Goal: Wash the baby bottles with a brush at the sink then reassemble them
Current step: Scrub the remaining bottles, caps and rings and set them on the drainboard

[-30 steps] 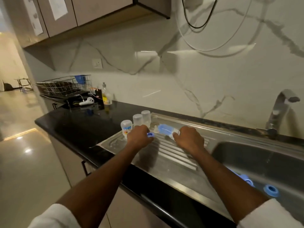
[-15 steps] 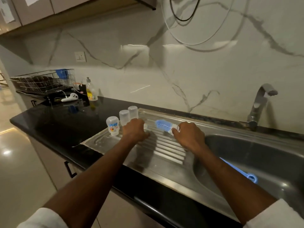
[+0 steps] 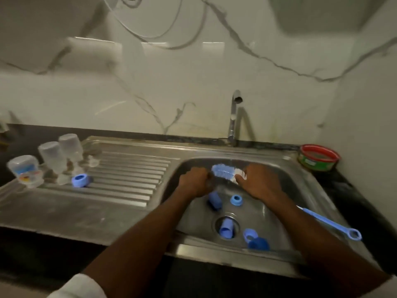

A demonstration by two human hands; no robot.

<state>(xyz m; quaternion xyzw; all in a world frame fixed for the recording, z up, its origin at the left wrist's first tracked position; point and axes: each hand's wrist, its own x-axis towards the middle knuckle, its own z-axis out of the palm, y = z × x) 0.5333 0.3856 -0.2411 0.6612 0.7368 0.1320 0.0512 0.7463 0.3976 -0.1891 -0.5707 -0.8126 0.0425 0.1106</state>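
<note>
Sink: stainless basin with ribbed drainboard to its left, set into a dark desk. Tap behind; whether it runs cannot be told.

Bottle bodies: three clear, inverted in a row at the drainboard's far left edge, apparently washed. One blue collar ring lies just beside them.

Bottle brush: blue-and-white bristle head over the basin; long blue handle trails past the right forearm.

Right hand: fingers grasping the brush at the base of the head.

Left hand: fingers clenched at the bristle tip; likely holding a small part, but it is hidden and cannot be confirmed.

Loose blue parts in basin: ring, cap, piece in the drain hole, two near the front wall.

Red-rimmed tub: on the desk at right.

Handling note: scrubbing small parts appears to be the current step. Best done by turning the part against the bristles, keeping it low in the basin, then standing it on the drainboard. The piece in the drain risks being overlooked.
</note>
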